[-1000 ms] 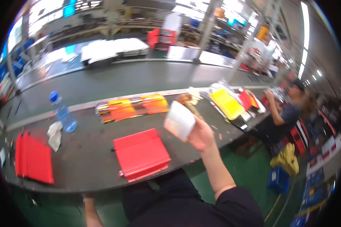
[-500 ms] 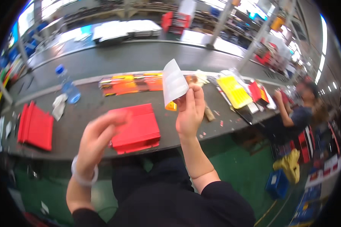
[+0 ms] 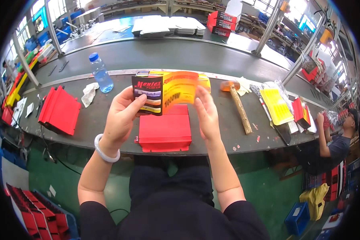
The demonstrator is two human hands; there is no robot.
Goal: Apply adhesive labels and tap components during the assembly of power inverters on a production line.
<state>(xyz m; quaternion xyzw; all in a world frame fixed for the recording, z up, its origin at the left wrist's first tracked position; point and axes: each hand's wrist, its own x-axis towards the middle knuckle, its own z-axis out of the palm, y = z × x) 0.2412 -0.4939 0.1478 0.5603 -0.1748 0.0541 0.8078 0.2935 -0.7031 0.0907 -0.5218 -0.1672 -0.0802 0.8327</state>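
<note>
Now, hands [image 3: 164, 116] holding orange-black printed card [image 3: 170, 93]

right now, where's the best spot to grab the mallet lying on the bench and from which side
Probably the bare middle of the wooden handle of the mallet, coming from above. It lies flat on the grey bench, orange head toward the far edge and handle running toward the near one, with open bench on both sides. It sits just right of the right hand, which, like the left hand, is holding the printed card.
</note>
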